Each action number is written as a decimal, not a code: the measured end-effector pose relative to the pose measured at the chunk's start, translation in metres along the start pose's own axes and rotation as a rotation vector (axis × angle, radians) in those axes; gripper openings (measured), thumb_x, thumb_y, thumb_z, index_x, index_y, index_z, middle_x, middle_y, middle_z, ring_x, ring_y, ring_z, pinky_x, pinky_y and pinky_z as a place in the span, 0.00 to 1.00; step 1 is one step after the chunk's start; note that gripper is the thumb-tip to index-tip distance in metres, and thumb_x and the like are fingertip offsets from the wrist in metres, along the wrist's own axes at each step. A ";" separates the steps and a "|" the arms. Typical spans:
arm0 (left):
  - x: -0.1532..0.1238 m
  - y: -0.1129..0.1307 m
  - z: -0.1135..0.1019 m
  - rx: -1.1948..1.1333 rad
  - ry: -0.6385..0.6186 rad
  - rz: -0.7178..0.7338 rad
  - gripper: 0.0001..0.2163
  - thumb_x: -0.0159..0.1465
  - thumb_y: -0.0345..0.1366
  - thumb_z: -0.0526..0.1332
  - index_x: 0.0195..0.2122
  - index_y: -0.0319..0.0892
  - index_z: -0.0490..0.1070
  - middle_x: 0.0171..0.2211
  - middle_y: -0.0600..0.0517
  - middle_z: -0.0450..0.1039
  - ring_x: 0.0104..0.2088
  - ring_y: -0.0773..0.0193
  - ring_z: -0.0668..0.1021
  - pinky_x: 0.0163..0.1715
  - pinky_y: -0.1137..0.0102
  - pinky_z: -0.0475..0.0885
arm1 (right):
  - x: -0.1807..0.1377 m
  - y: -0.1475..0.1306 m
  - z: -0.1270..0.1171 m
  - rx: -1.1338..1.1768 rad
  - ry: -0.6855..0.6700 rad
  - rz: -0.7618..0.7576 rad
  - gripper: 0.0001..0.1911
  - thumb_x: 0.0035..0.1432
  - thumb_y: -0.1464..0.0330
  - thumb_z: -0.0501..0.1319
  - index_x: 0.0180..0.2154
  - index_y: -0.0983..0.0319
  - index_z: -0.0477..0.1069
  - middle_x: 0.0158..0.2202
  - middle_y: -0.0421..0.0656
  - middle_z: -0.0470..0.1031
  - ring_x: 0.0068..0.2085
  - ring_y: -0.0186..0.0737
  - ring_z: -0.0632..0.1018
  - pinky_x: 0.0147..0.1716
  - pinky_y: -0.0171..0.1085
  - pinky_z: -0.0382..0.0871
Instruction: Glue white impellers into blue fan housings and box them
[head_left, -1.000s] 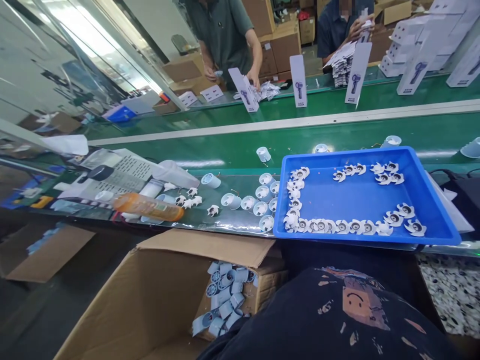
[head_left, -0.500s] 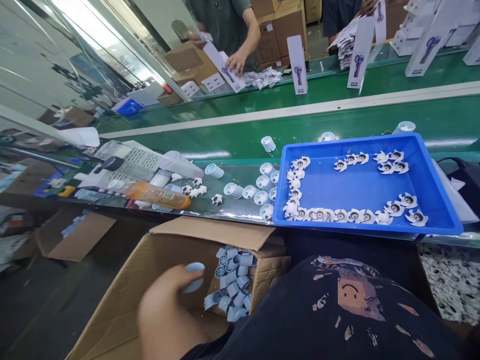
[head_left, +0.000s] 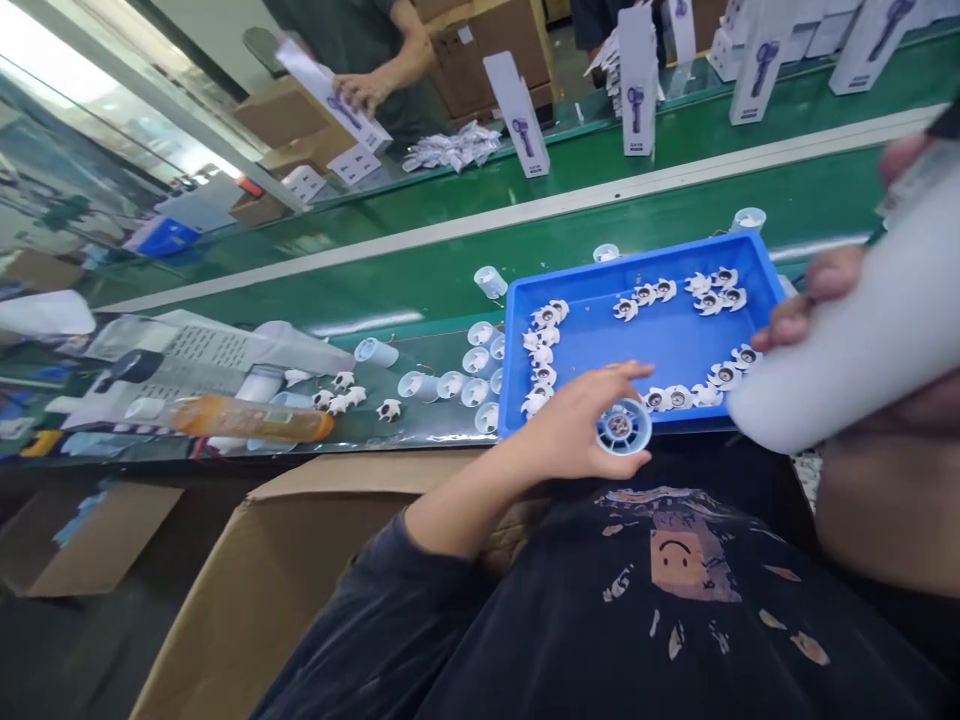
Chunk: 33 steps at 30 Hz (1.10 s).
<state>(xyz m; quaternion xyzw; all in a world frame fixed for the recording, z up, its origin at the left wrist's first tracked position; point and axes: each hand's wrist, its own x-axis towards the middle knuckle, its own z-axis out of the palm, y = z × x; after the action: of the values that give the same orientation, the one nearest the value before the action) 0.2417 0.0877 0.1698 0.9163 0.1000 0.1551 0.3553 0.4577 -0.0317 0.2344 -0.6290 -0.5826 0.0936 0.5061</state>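
Observation:
My left hand point(head_left: 574, 425) is closed around a light-blue cylindrical fan housing point(head_left: 624, 428), in front of the blue tray's near edge. The housing's round end faces me and shows spokes around a centre hub. At the right, close to the camera, my right hand point(head_left: 817, 295) grips a large white, rounded bottle-like object point(head_left: 862, 320); blur hides its details. Behind both hands lies the blue tray point(head_left: 592, 335), with white fan impellers point(head_left: 646, 294) along its sides and in small groups. More light-blue housings point(head_left: 475, 360) stand left of the tray, some with white impellers inside.
An orange bottle point(head_left: 251, 418) lies on the bench at left, near loose impellers point(head_left: 346, 398). Below is an open cardboard box point(head_left: 247, 590). Across the green conveyor point(head_left: 420, 240) stand white printed boxes point(head_left: 637, 90), and a co-worker's hand point(head_left: 364, 92) holds another.
My left hand has risen from the cardboard box to the tray's front with the blue housing. My right hand has come into view holding the white object. The camera view has shifted.

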 end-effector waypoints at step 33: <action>0.043 0.048 0.037 0.037 -0.045 -0.152 0.18 0.53 0.42 0.72 0.41 0.42 0.71 0.37 0.49 0.76 0.38 0.52 0.79 0.35 0.62 0.74 | 0.004 -0.024 0.022 0.516 0.204 0.094 0.31 0.60 0.38 0.54 0.44 0.57 0.71 0.35 0.42 0.66 0.36 0.42 0.77 0.24 0.35 0.71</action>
<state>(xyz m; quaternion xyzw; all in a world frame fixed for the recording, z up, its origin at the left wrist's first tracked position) 0.2989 0.0426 0.1853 0.9158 0.1641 0.1052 0.3511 0.4280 -0.0213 0.2430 -0.5117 -0.4558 0.1986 0.7007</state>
